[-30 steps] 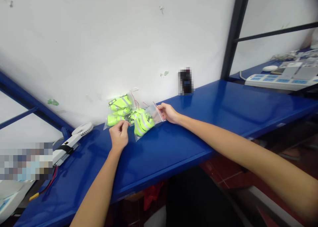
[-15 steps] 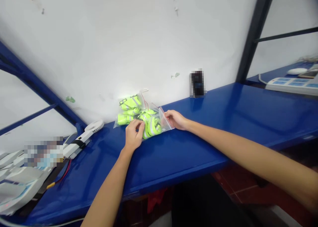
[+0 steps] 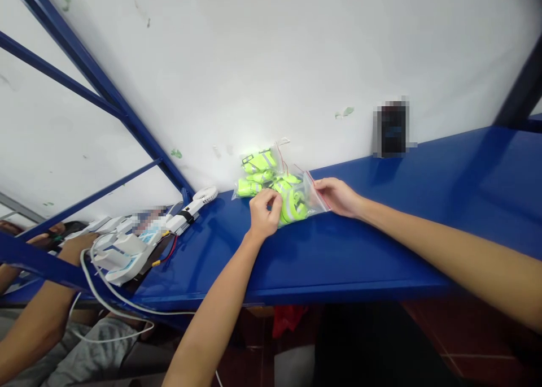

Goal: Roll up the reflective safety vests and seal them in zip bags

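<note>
A clear zip bag (image 3: 295, 204) holding a rolled neon-yellow strap with grey reflective stripes lies on the blue table (image 3: 296, 262). My right hand (image 3: 339, 196) is closed on the bag's red-lined zip edge at its right end. My left hand (image 3: 265, 211) has its fingers curled against the bag's left side, with thumb and forefinger nearly together; the fingertips are partly hidden. Just behind, against the wall, lies another clear bag (image 3: 259, 162) of the same yellow straps, partly covered by the front bag and my left hand.
A small white fan (image 3: 205, 195) and white power strips (image 3: 127, 257) with cables sit at the left. Blue metal frame bars (image 3: 144, 144) rise there. Another person's arm (image 3: 46, 302) reaches in at far left. A dark blurred box (image 3: 392, 130) stands by the wall.
The view has swung left, so everything sits further right, and another person's arm and legs have come into sight. Both my hands keep their places on the bag.
</note>
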Motion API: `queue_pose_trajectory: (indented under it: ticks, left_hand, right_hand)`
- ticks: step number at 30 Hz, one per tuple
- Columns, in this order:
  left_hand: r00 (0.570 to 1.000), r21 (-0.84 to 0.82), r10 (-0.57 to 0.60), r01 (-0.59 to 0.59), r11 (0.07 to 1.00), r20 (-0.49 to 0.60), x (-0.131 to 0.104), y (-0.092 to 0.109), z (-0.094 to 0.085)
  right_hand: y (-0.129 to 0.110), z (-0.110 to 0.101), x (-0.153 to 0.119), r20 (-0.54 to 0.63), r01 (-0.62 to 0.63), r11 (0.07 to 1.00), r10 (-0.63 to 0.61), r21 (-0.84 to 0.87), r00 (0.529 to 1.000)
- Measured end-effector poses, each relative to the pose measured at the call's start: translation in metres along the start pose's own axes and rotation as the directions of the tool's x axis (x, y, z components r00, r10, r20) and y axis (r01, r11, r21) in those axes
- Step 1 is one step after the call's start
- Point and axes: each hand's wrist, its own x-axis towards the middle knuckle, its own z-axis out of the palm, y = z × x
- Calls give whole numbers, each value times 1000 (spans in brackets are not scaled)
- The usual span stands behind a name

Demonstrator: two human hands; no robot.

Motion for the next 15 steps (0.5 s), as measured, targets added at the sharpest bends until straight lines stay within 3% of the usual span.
queue_pose_trajectory:
  ticks: [6, 9, 12, 15]
  left_hand:
    - [997, 101, 75, -77, 992, 23, 0, 10, 2]
    - [989, 125, 28, -47, 991, 144, 0, 11, 2]
    - [949, 106, -14, -21, 994, 314, 1, 10, 2]
    - [920, 39, -43, 30, 999, 388, 3, 7, 1]
  right_hand:
    - [8, 5, -2, 141, -18, 992, 36, -128, 989]
    - [11, 7, -3, 220, 54, 963, 6, -264, 975]
    - [11, 9, -4, 281, 179, 884, -56, -433, 958]
    - [8, 11, -5, 295, 233, 846, -94, -480, 951]
